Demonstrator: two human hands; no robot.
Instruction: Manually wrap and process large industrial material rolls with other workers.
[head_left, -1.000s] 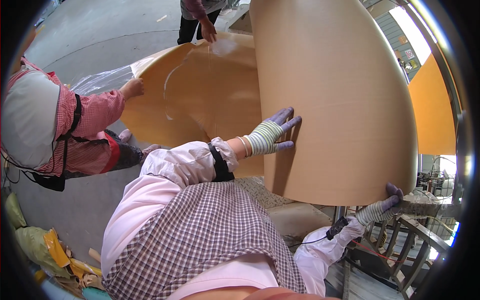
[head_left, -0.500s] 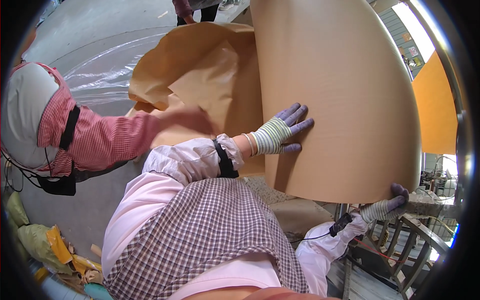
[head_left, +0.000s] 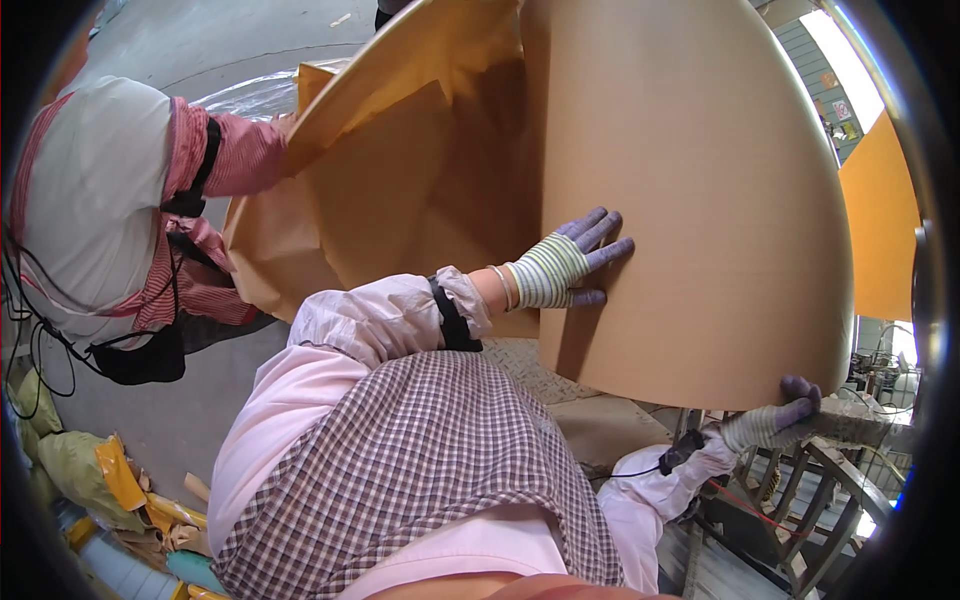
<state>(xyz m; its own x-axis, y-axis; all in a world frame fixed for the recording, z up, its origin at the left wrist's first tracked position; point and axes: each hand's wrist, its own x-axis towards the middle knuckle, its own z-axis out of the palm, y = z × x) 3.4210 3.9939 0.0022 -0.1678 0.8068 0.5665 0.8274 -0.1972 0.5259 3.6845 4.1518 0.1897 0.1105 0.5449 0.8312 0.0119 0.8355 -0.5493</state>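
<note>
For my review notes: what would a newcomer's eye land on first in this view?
Probably the huge tan curved surface filling the upper right of centre, with the left hand in a striped, purple-fingered glove spread over it and the right hand at its lower right edge. Next, the creased brown sheet to its left, beside a co-worker in a red-and-white sleeve at the picture's left.

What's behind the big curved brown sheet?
An orange sheet shows past the curved brown sheet at right, a slatted frame below. Whatever is directly behind is covered; can't tell.
</note>
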